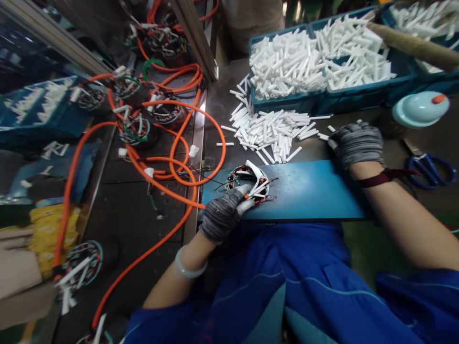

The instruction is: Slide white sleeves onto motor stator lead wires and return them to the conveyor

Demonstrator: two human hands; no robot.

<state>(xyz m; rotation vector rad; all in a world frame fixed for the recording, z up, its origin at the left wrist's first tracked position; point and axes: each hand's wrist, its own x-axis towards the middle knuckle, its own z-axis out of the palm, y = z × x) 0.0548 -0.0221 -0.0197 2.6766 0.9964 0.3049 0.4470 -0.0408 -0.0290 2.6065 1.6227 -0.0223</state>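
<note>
My left hand (224, 215), in a grey striped glove, grips the near left side of a wound motor stator (263, 184). The stator rests on a blue board, its ring lined with coloured windings. White sleeves (254, 169) and bare copper-coloured wire ends stick out of it, and an orange cable (179, 196) runs up to my left hand. My right hand (358, 145), gloved alike, is at the right beyond the board with its fingers curled down. Short white tubes (323, 136) lie by its thumb. Whatever is under its fingers is hidden.
Loose white tubes (274, 131) are heaped behind the blue board (308, 191). Teal bins (287, 104) of tubes stand at the back. A lidded bottle (419, 110) and blue-handled scissors (432, 171) sit right. More stators (134, 129) with looped orange cables crowd the left.
</note>
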